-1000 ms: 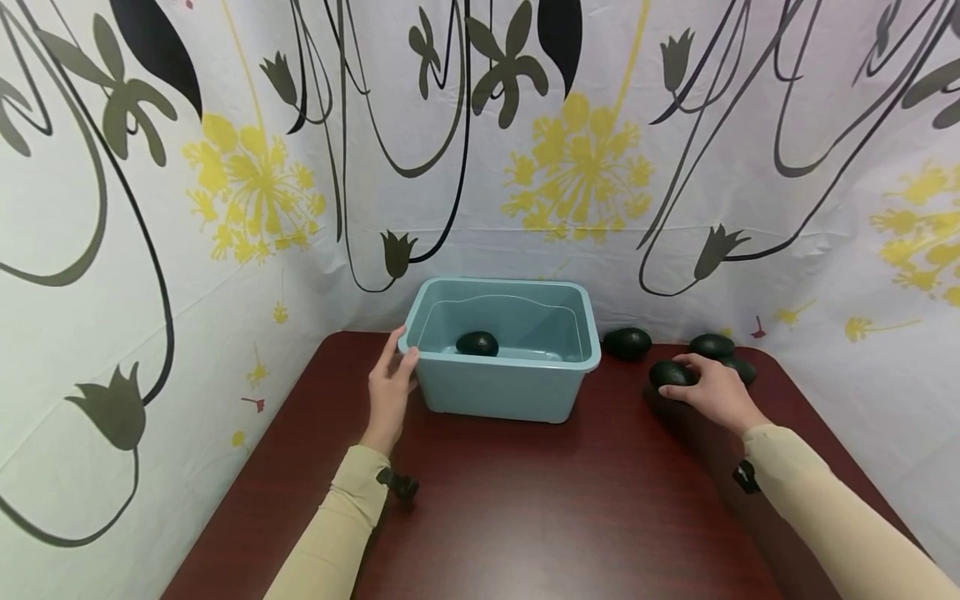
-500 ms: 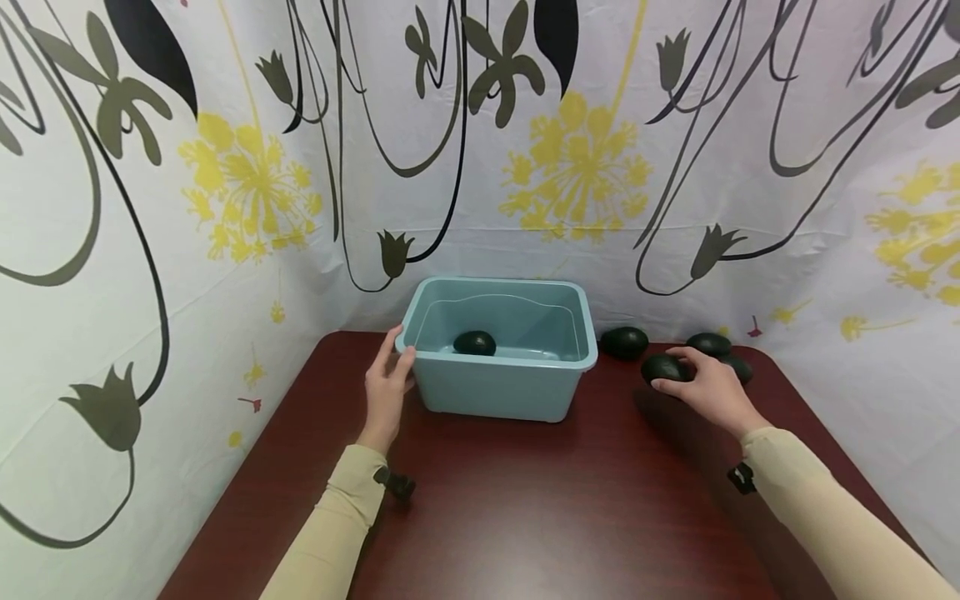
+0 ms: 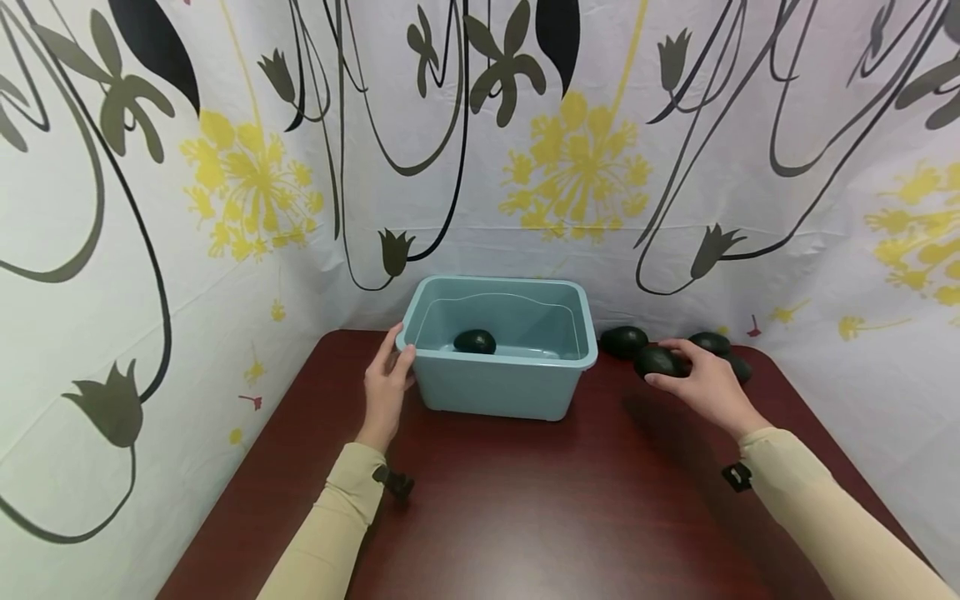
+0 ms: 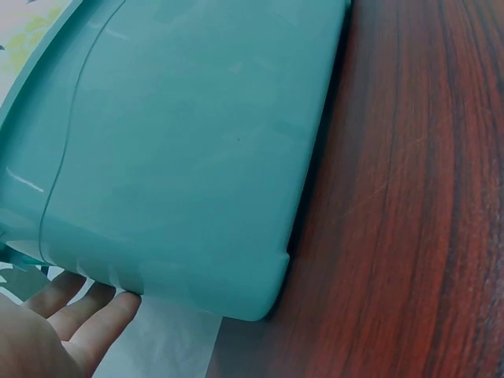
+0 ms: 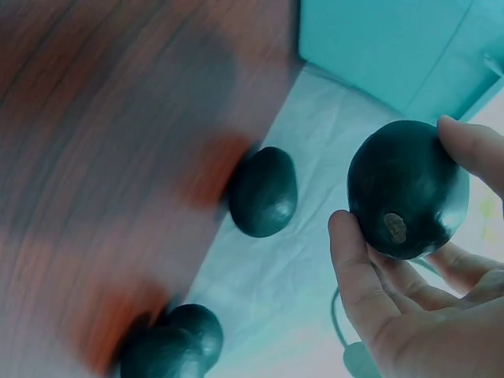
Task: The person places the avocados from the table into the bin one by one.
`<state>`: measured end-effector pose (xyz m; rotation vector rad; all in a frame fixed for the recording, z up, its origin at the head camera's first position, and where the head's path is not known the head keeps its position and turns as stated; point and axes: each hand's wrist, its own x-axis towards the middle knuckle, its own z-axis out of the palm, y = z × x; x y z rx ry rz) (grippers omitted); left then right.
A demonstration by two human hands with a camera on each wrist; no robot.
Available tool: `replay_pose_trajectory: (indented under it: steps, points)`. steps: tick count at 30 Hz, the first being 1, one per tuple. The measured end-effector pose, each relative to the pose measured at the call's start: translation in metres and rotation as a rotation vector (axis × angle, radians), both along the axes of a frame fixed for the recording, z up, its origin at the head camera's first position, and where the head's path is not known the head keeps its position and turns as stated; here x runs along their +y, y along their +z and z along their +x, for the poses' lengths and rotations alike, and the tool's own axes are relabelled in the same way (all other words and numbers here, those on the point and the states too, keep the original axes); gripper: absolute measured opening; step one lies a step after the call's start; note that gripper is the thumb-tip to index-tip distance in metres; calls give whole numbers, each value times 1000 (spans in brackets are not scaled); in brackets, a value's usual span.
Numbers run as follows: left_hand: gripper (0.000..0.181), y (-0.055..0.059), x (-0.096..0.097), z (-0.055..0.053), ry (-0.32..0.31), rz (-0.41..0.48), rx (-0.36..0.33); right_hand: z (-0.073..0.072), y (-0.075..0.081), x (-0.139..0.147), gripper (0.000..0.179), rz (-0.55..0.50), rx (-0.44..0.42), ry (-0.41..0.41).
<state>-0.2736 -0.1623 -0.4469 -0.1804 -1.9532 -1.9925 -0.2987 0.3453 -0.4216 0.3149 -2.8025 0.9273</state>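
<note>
My right hand holds a dark green avocado just above the table, thumb and fingers around it. In the right wrist view the held avocado shows its brown stem scar. My left hand grips the near left corner of a light blue plastic bin. In the left wrist view several fingers touch the bin's end wall; the thumb is hidden there. One avocado lies inside the bin. Another avocado sits right of it on the table.
Two more avocados lie at the back right, one behind my right hand and the other partly hidden by it. The dark red wooden table ends at a patterned white cloth behind the bin.
My right hand has lifted the avocado and moved it slightly left, away from the other two at the back right. The left hand and the bin have stayed in place.
</note>
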Motion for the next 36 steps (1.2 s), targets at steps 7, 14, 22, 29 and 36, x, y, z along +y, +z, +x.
replay_pose_trajectory:
  steps: [7, 14, 22, 29, 36]
  points:
    - [59, -2, 1, -1, 16, -17, -16, 6, 11, -8, 71, -8, 28, 6]
    - [59, -25, -3, -17, 31, 17, -8, 12, 20, -15, 72, -6, 63, 28]
    - [55, -29, -2, -19, 61, 23, 17, 16, 27, -24, 71, -37, 86, 7]
    - [55, -28, -1, -19, 60, 26, 15, 19, 35, -30, 72, -52, 117, 7]
    - [54, -28, -2, -21, 55, 23, 3, 21, 46, -39, 70, -64, 142, 5]
